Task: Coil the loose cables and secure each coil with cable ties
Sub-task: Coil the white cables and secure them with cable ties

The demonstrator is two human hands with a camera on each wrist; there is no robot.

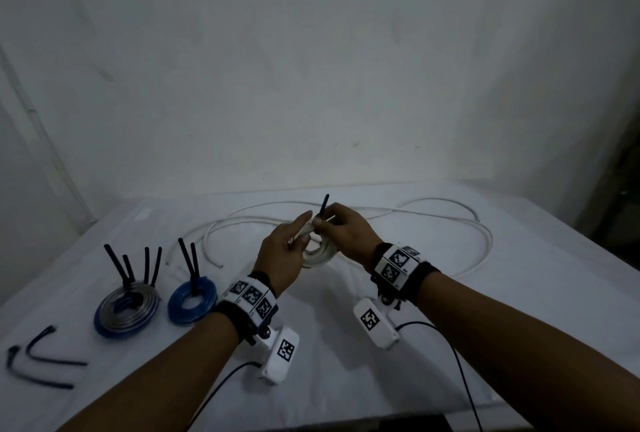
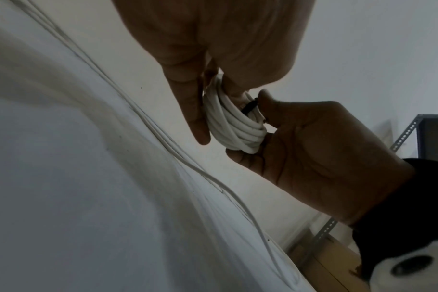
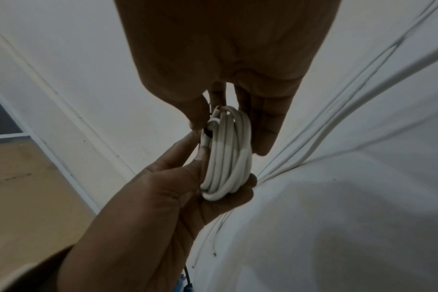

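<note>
A small white cable coil (image 1: 320,251) (image 2: 235,126) (image 3: 228,154) is held up over the middle of the table between both hands. My left hand (image 1: 292,243) (image 3: 178,185) grips its lower side, with the fingers underneath and the thumb against its face. My right hand (image 1: 343,229) (image 2: 308,146) pinches a black cable tie (image 1: 325,205) (image 2: 249,107) (image 3: 209,132) that wraps the coil's top; the tie's tail sticks upward. More loose white cable (image 1: 446,220) lies in wide loops on the cloth behind the hands.
At the left stand a grey-and-blue coil (image 1: 126,307) and a blue coil (image 1: 190,302), both bound with upright black ties. Spare black ties (image 1: 45,359) lie at the front left. A white cloth covers the table (image 1: 346,379); a wall rises behind.
</note>
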